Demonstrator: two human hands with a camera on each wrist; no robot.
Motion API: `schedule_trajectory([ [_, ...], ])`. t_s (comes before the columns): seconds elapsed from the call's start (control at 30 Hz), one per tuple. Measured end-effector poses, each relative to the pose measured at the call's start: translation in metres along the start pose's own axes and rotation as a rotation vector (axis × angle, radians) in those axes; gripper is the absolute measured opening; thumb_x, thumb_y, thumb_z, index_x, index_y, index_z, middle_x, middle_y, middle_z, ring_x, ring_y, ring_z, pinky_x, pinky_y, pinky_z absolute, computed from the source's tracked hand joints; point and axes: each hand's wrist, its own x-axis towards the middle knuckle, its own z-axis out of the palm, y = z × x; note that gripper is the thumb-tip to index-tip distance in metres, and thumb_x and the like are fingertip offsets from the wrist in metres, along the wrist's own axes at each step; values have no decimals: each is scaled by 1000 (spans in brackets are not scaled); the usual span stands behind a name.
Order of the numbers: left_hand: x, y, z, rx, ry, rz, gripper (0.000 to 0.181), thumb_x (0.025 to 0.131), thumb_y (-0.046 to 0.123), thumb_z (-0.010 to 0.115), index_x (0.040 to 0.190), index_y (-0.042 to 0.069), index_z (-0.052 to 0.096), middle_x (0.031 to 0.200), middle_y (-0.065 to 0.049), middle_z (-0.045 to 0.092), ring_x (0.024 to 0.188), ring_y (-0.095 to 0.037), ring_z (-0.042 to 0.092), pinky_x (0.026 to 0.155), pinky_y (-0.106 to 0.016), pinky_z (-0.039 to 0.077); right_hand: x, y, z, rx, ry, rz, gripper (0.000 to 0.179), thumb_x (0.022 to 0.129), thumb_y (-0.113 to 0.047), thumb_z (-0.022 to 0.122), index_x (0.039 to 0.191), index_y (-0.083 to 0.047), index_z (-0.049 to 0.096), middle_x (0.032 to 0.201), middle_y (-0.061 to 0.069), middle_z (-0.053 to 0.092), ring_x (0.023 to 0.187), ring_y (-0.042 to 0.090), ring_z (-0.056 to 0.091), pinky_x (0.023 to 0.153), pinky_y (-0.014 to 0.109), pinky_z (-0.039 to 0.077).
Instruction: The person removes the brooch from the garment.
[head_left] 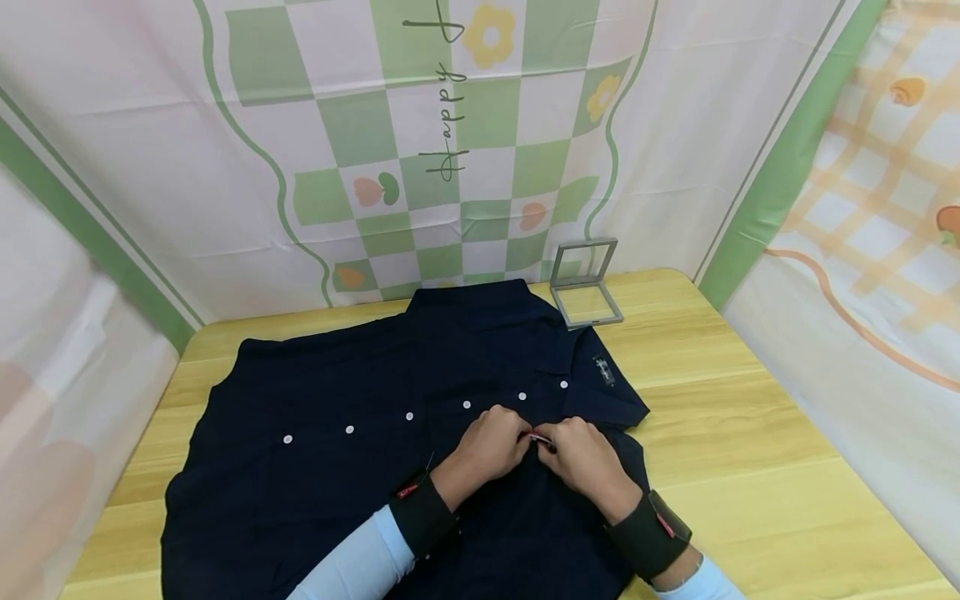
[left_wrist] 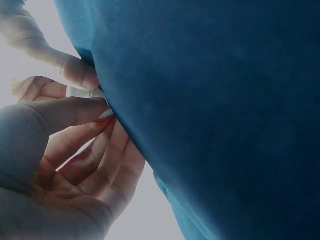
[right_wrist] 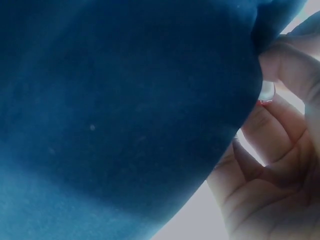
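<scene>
The bench (head_left: 757, 467) carries a navy shirt (head_left: 337, 367); at its far right edge, a grey case (head_left: 611, 300) stands open. The left hand (head_left: 491, 444) and right hand (head_left: 585, 457) pinch a pale, red-edged object (head_left: 542, 440) between their fingers, nearer than 6 white buttons (head_left: 409, 416).

The shirt (head_left: 337, 367) lies on the bench (head_left: 750, 433). The frame (head_left: 576, 285) stands right of the shirt's far end. Cloth (head_left: 487, 125) hangs behind both.

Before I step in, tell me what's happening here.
A person's left hand and right hand pinch a small item between them, over a dark shirt spread on a table; most of the item is hidden. White buttons line the shirt, and an open grey frame stands beside it.
</scene>
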Motion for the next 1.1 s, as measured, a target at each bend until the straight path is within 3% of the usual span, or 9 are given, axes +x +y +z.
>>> schedule_trajectory([
  [1.1, 0, 1, 0, 38, 6, 15, 13, 86, 13, 65, 87, 11, 78, 80, -3, 75, 54, -4, 58, 47, -17, 48, 0, 1, -2, 15, -12, -4, 9, 74, -6, 72, 76, -14, 71, 48, -5, 47, 44, 3, 43, 40, 20, 36],
])
